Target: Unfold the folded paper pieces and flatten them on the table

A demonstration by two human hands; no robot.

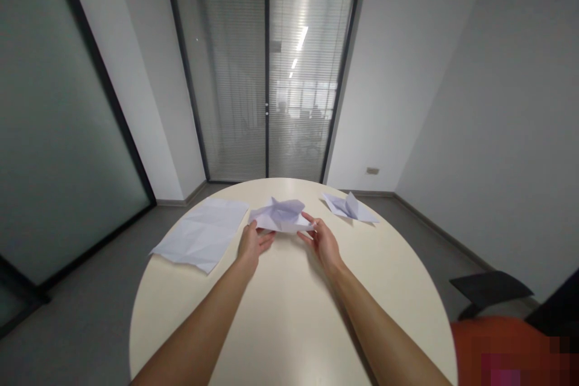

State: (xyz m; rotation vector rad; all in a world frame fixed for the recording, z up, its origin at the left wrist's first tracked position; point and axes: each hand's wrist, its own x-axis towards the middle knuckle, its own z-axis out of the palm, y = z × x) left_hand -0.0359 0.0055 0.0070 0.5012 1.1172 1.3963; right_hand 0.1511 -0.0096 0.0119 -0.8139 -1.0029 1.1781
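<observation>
Seen from the head camera, both bare arms reach forward over a round cream table (289, 319), and the partly folded paper (281, 215) sits between the two hands at the far middle of the tabletop. Its near edge is held just above the table surface: the left hand (254, 243) pinches the near left corner between thumb and fingers, while the right hand (322, 240) pinches the near right end, its fingertips (309, 218) closed on the paper's edge. So the paper lies just beyond and between the hands, touching both. It is white with a faint lilac cast, creased into angled flaps that rise to a low point at the back, with a long straight fold along the front. To the left of the left hand, near but apart, a flat creased sheet (202, 234) lies unfolded on the table. To the right, beyond the right hand, a smaller folded paper shape (348, 207) rests near the table's far edge.
</observation>
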